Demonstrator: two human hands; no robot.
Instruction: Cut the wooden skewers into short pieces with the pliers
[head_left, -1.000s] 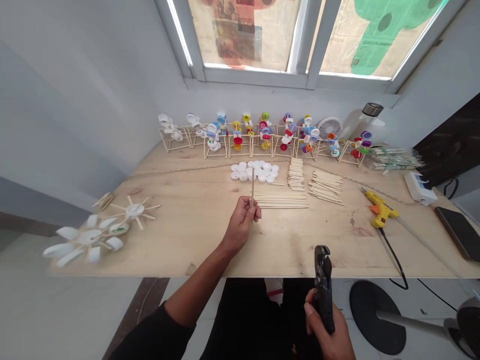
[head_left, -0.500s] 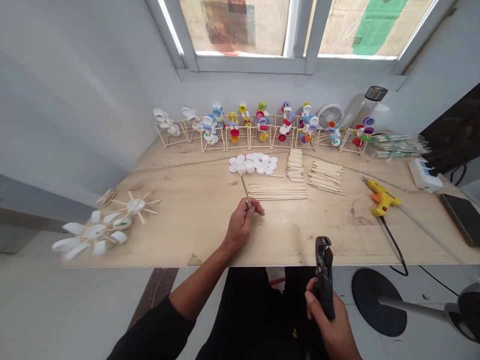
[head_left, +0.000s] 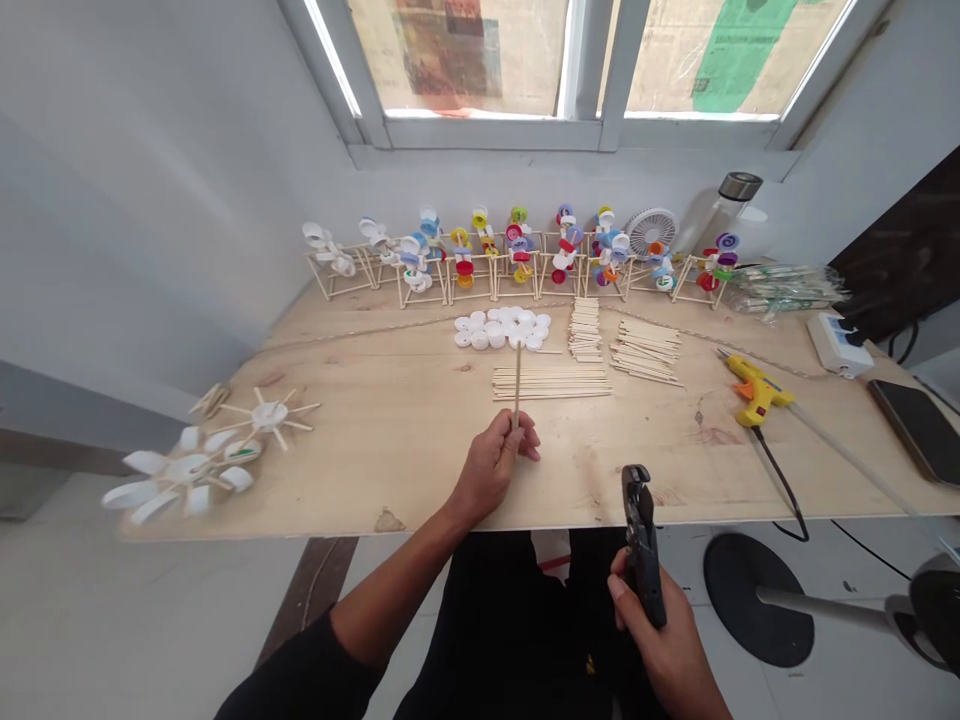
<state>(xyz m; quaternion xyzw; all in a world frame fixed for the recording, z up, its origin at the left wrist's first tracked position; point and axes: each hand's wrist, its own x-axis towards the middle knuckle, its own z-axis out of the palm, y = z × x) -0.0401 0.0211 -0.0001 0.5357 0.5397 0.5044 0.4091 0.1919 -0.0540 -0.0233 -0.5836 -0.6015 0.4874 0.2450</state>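
Observation:
My left hand [head_left: 495, 462] is closed on a thin wooden stick [head_left: 517, 375] that points up and away from me above the table. Whether it is one stick or more pressed together, I cannot tell. My right hand [head_left: 667, 630], low at the table's front edge, grips a black hand cutter [head_left: 641, 545] with its hooked jaws upward. Just beyond my left hand lies a row of long wooden sticks [head_left: 555, 383]. Behind it are a cluster of white bottle caps [head_left: 495, 330] and two piles of shorter sticks [head_left: 585, 332], [head_left: 646, 350].
A yellow glue gun [head_left: 757, 393] lies at the right, near a phone [head_left: 916, 430] and a white power socket [head_left: 840, 345]. White cap-and-stick wheels [head_left: 187, 468] sit at the left edge. Several small stick frames with coloured caps [head_left: 520, 262] line the wall beside a fan [head_left: 651, 232].
My left hand has moved slightly right, and the stick in it has swung from leaning left to nearly upright. My right hand keeps the cutter in almost the same place.

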